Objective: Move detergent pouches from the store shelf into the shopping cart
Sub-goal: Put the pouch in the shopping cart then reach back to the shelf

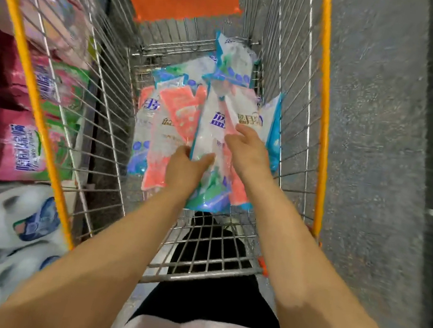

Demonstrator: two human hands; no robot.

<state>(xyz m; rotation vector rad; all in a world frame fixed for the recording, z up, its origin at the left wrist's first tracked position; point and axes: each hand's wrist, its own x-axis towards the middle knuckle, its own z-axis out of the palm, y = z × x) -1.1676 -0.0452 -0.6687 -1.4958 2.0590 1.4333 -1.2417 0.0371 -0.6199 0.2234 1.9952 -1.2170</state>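
The left hand (186, 169) grasps a detergent pouch (209, 137) inside the shopping cart (324, 104); the right hand (250, 153) rests on it, grip released. Probably best laid flat on the pile (173, 116)

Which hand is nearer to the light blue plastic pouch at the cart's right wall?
Right. The right hand lies just left of the light blue plastic pouch; the left hand is farther left, gripping a white pouch.

a silver wire shopping cart (292, 62) with orange-yellow top rails stands on a grey speckled floor (367, 160). in its basket lie glossy white, blue and coral plastic detergent pouches (178, 109), piled overlapping; one white-and-blue pouch (234, 61) leans upright in the far right corner.
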